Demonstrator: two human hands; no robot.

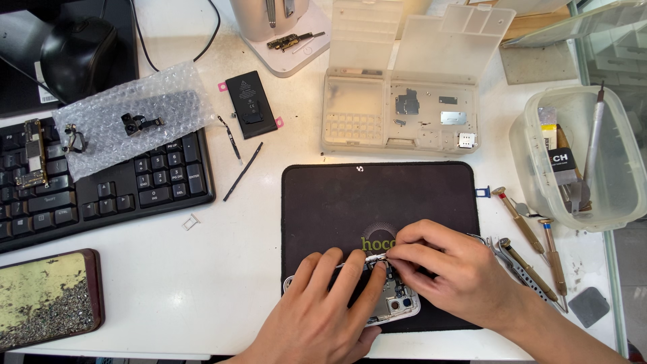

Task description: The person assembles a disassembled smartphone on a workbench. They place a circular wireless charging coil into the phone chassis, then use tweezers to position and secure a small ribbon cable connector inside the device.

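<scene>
An opened white phone body lies on a black work mat near the table's front edge. My left hand rests flat over the phone and pins it down, fingers spread across its frame. My right hand comes in from the right and pinches a thin metal tool or small part at the phone's upper edge. Most of the phone is hidden under both hands, and what exactly the fingers pinch is too small to tell.
A clear plastic parts organiser stands open behind the mat. A phone battery, a black keyboard with bubble wrap and small parts, several screwdrivers, a clear tub of tools and another phone surround the mat.
</scene>
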